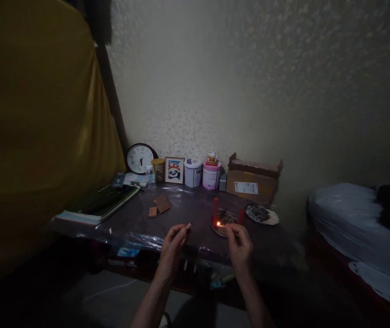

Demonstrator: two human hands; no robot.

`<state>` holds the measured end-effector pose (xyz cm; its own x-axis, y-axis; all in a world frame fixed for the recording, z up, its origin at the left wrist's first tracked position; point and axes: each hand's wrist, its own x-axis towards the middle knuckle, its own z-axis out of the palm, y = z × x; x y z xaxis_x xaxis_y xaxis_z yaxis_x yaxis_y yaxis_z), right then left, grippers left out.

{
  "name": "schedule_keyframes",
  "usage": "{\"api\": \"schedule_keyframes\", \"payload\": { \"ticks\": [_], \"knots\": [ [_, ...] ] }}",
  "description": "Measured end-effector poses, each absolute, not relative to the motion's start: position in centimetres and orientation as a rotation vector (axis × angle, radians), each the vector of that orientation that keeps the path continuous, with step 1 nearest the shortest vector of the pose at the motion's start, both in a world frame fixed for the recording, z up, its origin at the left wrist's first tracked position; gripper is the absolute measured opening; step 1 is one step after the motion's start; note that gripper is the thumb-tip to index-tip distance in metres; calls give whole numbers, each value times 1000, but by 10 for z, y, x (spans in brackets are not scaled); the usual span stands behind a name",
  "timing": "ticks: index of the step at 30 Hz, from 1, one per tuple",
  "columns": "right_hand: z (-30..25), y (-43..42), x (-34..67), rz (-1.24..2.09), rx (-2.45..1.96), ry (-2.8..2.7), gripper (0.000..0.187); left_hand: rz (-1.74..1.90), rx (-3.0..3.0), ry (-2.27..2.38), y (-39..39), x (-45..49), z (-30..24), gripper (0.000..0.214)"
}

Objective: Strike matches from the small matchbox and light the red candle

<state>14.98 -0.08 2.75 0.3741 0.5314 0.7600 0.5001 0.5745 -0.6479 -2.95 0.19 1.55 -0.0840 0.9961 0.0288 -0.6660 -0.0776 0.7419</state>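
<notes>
left hand (173, 243) pinches small flat matchbox (189, 225) | right hand (238, 241) pinches thin lit match (222, 225) (flame over round dish (227, 213))

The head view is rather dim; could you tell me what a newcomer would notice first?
First the small flame, the one bright spot on the dark table, at a match seemingly pinched by the right hand over a round dish. An upright red candle stands at the dish's rim, and the left hand holds a small brown box. A white clock leans against the back wall, left.
</notes>
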Motion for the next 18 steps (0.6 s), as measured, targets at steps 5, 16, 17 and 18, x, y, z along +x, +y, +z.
{"api": "schedule_keyframes", "payload": {
  "ticks": [5, 16, 17, 18],
  "knots": [
    [25, 2, 153, 54, -1047, -1249, 14, 1565, 659, 684, 2, -30, 16, 24],
    [31, 9, 160, 290, -1066, -1107, 22, 1575, 657, 700, 1, -30, 20, 24],
    [34, 9, 160, 319, -1056, -1089, 22, 1575, 661, 693, 1, -30, 20, 24],
    [37, 10, 160, 348, -1047, -1071, 23, 1575, 661, 685, 0, -30, 20, 24]
  ]
}}
